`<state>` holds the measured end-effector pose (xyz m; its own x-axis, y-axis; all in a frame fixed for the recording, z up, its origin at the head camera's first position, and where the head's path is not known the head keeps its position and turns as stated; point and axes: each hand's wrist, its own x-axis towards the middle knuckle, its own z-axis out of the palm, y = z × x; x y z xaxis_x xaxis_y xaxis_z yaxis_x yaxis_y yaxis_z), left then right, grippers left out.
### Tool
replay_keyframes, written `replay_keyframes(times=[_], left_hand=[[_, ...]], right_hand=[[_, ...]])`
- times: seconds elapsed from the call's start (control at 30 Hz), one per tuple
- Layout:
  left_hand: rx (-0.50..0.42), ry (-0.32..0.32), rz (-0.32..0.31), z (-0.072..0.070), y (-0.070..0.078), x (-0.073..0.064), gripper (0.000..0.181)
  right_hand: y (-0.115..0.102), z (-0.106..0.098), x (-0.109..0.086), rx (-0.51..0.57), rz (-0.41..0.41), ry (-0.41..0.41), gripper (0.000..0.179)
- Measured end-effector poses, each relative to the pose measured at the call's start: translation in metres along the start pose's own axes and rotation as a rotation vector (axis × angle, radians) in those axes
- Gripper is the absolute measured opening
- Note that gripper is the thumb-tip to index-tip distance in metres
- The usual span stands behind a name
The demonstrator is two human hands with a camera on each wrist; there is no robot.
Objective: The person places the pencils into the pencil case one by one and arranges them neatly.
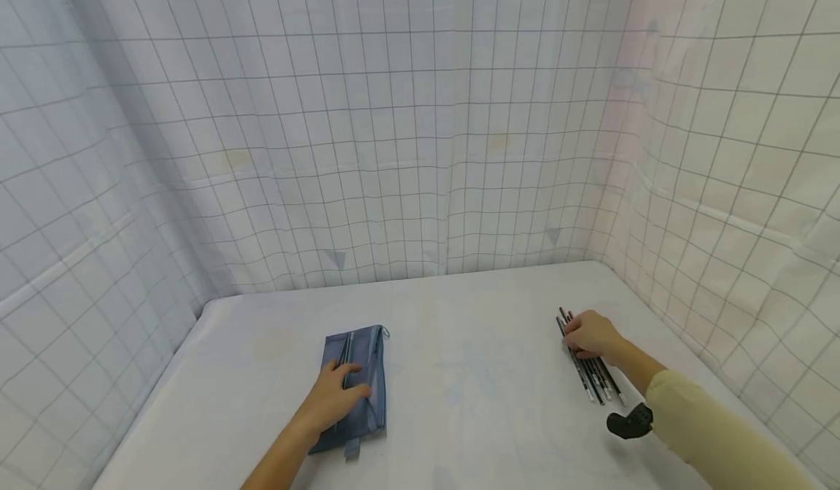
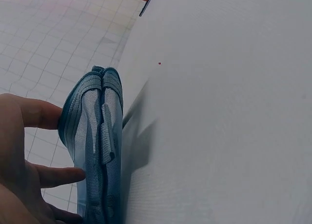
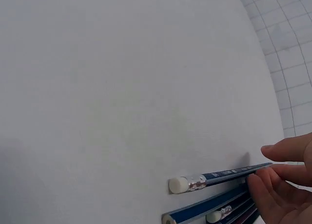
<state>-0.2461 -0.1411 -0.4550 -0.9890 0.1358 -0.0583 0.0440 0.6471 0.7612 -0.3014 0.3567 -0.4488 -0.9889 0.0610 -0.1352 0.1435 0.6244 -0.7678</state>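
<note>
While your left hand (image 1: 337,397) is resting on the blue pouch (image 1: 378,359) at the left of the white table (image 1: 472,373), your right hand (image 1: 593,335) is touching the bundle of pencils (image 1: 599,382) lying at the right. Your left fingers are standing apart, pressing lightly on the pouch's upper face and not wrapping round it. Your right fingers are curling at the pencils, with a gap showing beside the thumb; whether you are pinching one, I cannot tell. The pencils are lying loosely side by side, a white eraser (image 3: 178,185) pointing toward the near side. In my judgement, you are handling light, stiff, smooth pencils, probably liable to roll or slide over one another; mid-barrel is offering the steadiest hold. The pouch is appearing light and soft, likely to sag; its zip edge (image 2: 78,90) is giving a firmer place to grasp.
</note>
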Motion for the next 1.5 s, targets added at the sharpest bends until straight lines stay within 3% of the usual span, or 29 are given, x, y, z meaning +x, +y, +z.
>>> replay_keyframes(times=[0.33, 0.63, 0.77, 0.97, 1.1, 1.5], left_hand=[[0.005, 0.003, 0.011, 0.002, 0.000, 0.001, 0.058], [0.001, -0.007, -0.006, 0.002, 0.002, 0.001, 0.058], [-0.003, -0.009, -0.005, 0.002, 0.001, 0.000, 0.058], [-0.010, -0.014, 0.008, 0.002, -0.002, 0.000, 0.058], [-0.018, -0.022, 0.019, 0.001, -0.003, -0.001, 0.058], [-0.025, -0.019, 0.013, -0.002, -0.007, 0.001, 0.058]], right_hand=[[-0.001, 0.015, 0.004, -0.380, -0.115, 0.121, 0.037], [-0.006, 0.019, 0.001, -0.413, -0.114, 0.135, 0.036], [-0.003, 0.017, -0.001, -0.309, -0.086, 0.134, 0.035], [0.004, 0.012, -0.002, 0.001, -0.002, 0.098, 0.036], [0.004, 0.008, -0.003, 0.143, 0.050, 0.069, 0.039], [-0.012, 0.006, -0.002, 0.357, 0.088, 0.053, 0.046]])
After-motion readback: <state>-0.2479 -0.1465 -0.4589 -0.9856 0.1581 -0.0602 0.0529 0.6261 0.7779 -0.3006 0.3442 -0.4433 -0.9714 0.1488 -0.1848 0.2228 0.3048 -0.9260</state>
